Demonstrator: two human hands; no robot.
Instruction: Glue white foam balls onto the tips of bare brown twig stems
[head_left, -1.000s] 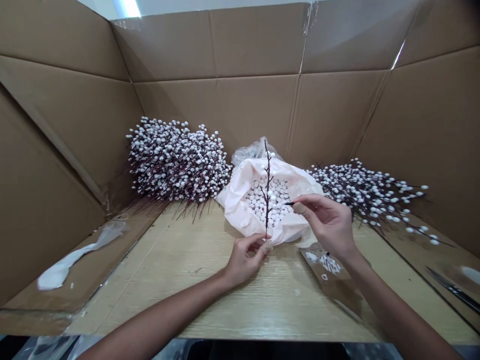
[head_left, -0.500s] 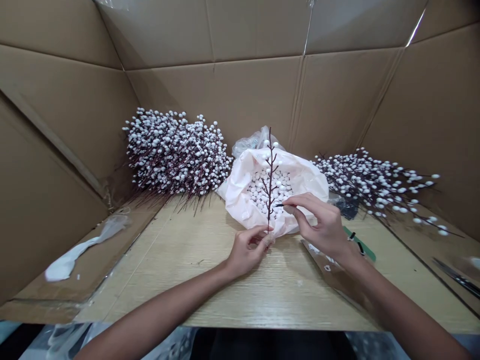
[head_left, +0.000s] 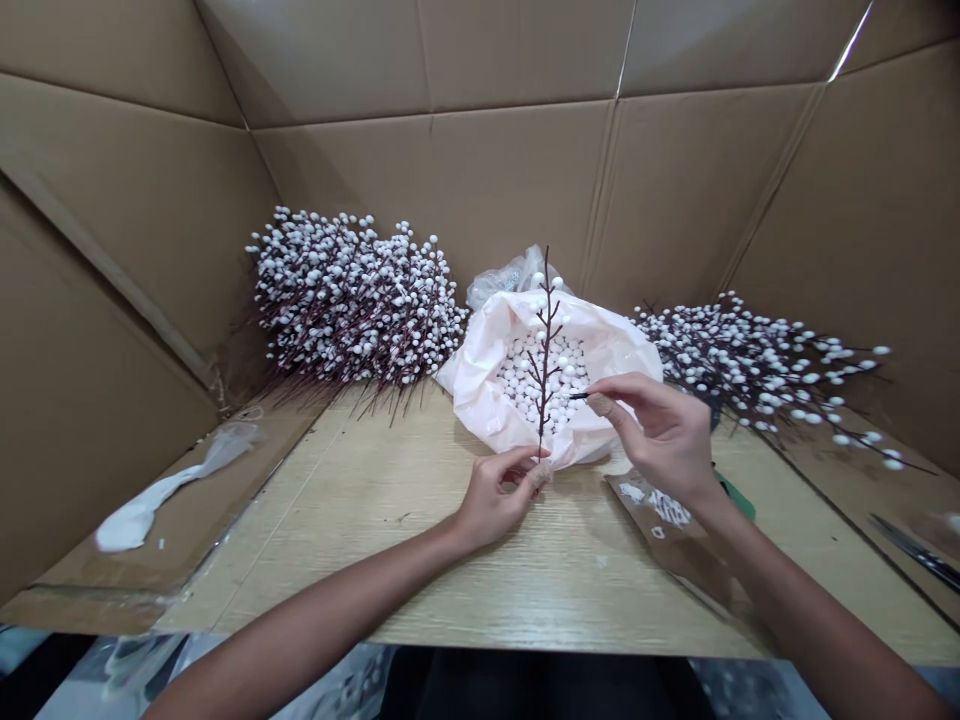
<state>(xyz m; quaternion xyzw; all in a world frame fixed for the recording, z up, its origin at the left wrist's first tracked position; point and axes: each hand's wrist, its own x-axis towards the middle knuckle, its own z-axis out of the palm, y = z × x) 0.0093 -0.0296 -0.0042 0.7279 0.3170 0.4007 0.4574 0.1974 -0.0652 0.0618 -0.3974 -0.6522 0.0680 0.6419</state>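
Nearly upright, an artificial berry branch (head_left: 546,370) stood in the left hand (head_left: 496,497), its thin dark brown stem set with short side twigs and round white berries. Its long axis ran from the lower end up to a tip that pointed upward, leaning slightly toward the right of the view. That hand's thumb and fingers pinched the lower end above the bench (head_left: 450,590), in front of a pale pink plastic bag (head_left: 480,400) filled with small white balls (head_left: 517,375). The right hand (head_left: 656,435) pinched a short black stick (head_left: 578,396) between thumb and fingers, its end just beside the stem. Near that wrist lay a brown paper packet (head_left: 664,510) with white printing, none of it readable. A clear plastic bag (head_left: 514,275) sat behind the pink one, and heaps of white-berried branches (head_left: 352,300) lay to both sides, against the walls of a cardboard box (head_left: 517,190).
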